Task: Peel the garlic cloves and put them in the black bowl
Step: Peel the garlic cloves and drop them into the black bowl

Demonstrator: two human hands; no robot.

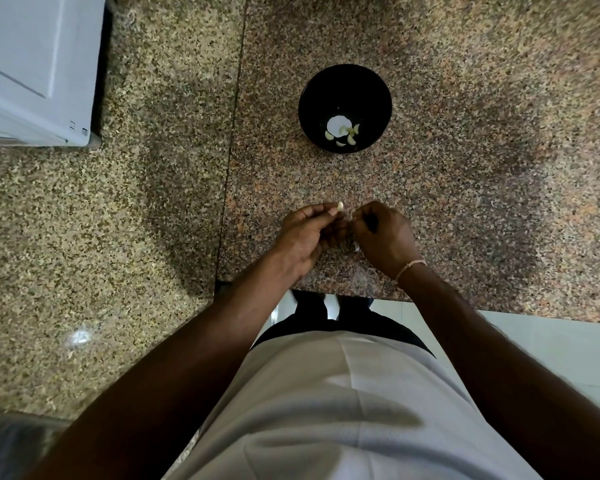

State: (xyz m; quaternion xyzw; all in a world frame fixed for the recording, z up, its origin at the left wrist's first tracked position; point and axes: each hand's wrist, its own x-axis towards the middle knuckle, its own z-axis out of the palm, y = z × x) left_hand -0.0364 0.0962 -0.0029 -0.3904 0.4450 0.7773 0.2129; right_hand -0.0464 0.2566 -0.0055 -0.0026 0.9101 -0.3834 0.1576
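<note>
My left hand (303, 237) pinches a small pale garlic clove (340, 205) at its fingertips, just above the counter's front edge. Close beside it, my right hand (383, 237) has its fingers curled in; what they hold is hidden, though a white scrap (356, 247) shows under the palm. Farther back on the counter stands the black bowl (309, 109), with several peeled cloves (351, 139) and a white patch at its bottom.
The speckled granite counter (465, 168) has a seam running left of the bowl. A white appliance (35, 67) stands at the far left. The counter's front edge runs just behind my wrists, with white floor below at the right.
</note>
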